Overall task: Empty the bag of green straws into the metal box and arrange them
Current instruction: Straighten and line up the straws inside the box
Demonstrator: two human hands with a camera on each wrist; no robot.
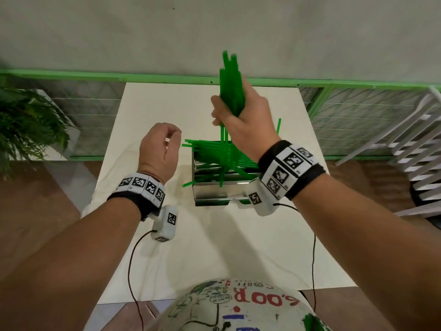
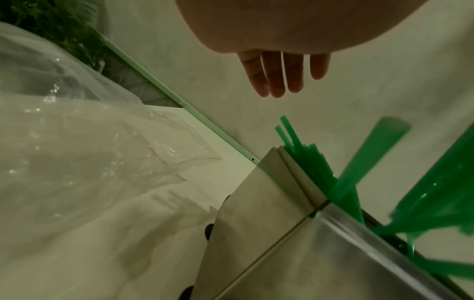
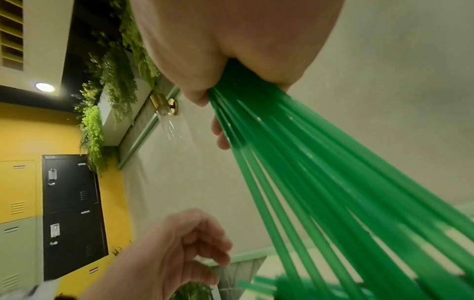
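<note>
My right hand (image 1: 238, 123) grips a bundle of green straws (image 1: 231, 84) and holds it upright above the metal box (image 1: 214, 191). The right wrist view shows the bundle (image 3: 295, 172) fanning out below my fist. More loose straws (image 1: 210, 149) lie crisscross over the box's top, and some stick out past its left rim. To the left of the box my left hand (image 1: 164, 142) hovers with its fingers (image 2: 277, 79) relaxed, holding nothing. The clear plastic bag (image 2: 77, 142) lies crumpled on the table to the left of the box (image 2: 269, 233).
The box stands mid-table on a white tabletop (image 1: 214, 247). A green-framed mesh fence (image 1: 95, 77) runs behind the table. A leafy plant (image 1: 28, 125) is at the left and a white slatted chair (image 1: 415, 149) at the right.
</note>
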